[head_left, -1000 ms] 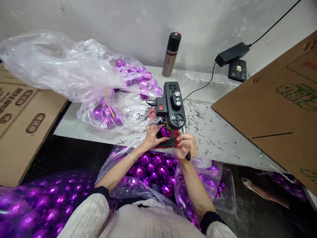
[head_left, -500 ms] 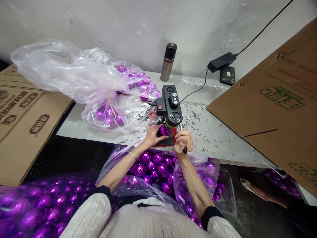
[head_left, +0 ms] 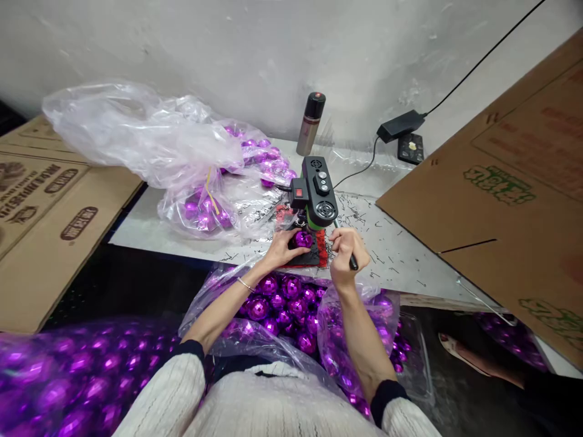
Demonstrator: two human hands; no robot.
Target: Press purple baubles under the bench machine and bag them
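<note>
My left hand (head_left: 280, 249) grips a shiny purple ball (head_left: 303, 240) between thumb and fingers, over the dark base (head_left: 310, 258) of a small bench machine. The machine's black head (head_left: 320, 191), with a red switch and round vents, stands over the ball. To its right, my right hand (head_left: 348, 255) is wrapped round the machine's lever (head_left: 353, 262), whose black tip shows below the fingers. Red material (head_left: 322, 247) lies beside the base.
Dark bits litter the white table (head_left: 396, 243). Clear bags of purple balls (head_left: 204, 212) lie left; an open bag of balls (head_left: 291, 303) sits below the edge. A bottle (head_left: 311, 124), power adapter (head_left: 401, 125) and cardboard boxes (head_left: 492, 200) stand around. A person's foot (head_left: 462, 354) shows right.
My right hand has moved a little to the right with the lever. My left hand still holds the ball under the machine head. The view has shifted slightly.
</note>
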